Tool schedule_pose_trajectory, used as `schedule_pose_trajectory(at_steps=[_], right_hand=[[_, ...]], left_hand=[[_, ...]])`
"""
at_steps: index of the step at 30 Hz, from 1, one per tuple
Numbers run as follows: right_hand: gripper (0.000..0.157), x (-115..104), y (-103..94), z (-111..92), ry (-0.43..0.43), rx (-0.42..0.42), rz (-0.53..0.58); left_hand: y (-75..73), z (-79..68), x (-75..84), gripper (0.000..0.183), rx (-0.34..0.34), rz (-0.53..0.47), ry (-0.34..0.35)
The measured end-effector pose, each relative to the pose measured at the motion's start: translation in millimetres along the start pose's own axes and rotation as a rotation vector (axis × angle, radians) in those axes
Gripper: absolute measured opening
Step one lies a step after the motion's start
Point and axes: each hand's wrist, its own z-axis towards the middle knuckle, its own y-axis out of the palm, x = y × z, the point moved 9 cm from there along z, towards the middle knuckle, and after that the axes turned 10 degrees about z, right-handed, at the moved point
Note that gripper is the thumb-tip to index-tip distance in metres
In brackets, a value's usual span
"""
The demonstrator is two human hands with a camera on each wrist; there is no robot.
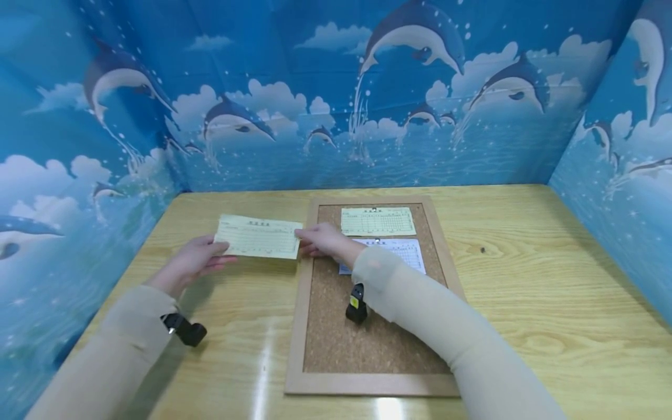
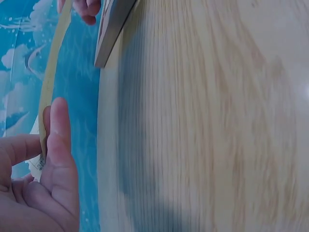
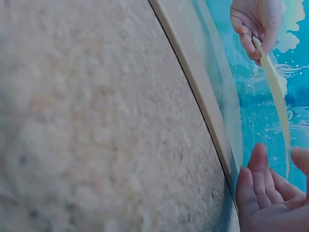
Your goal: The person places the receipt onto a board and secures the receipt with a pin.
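Note:
A pale yellow-green printed form [image 1: 259, 238] is held up between both hands, left of the corkboard [image 1: 362, 350]. My left hand [image 1: 196, 259] pinches its left end, thumb in front and fingers behind. In the left wrist view the form shows edge-on, slightly bowed. My right hand [image 1: 328, 240] reaches across the board and holds the form's right edge between thumb and fingers. On the corkboard a yellow-green form [image 1: 378, 223] is fastened above a white-lilac form [image 1: 404, 252], which my right arm partly covers. Each has a small fastener at its top edge.
The wooden table [image 1: 525, 303] carries the framed corkboard and has a small dark spot [image 1: 483, 250] to its right. Blue dolphin-print cloth [image 1: 336, 157] walls the back and sides. A black wrist camera [image 1: 357, 303] hangs over the corkboard's lower part.

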Motion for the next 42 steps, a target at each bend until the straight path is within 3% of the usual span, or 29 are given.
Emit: schedule_pose_trajectory(at_steps=[7,12,17,24,42], right_hand=[[0.018,0,-7.1,-1,-0.045,0.074,0.048],[0.029,1,-12.4,-6,-0.068,0.093,0.008],[0.030,10,-17.3,-12,-0.032,0.072,-0.036],[0.016,18,-30.2,-20,-0.002,0.104,0.011],[0.022,30,-60.3,-43,0.049,0.123,0.089]], left_hand=[[6.7,1.1,2.3,0.070,-0.005,-0.031,0.016],[4.8,1.9,0.8,0.067,0.029,-0.001,0.025],[5.4,3.6,-1.0,0.057,0.069,0.060,-0.001],[10.3,6.1,-1.0,0.057,0.052,0.091,0.006],[33.1,5.8,9.5,0.048,-0.038,0.136,0.023]])
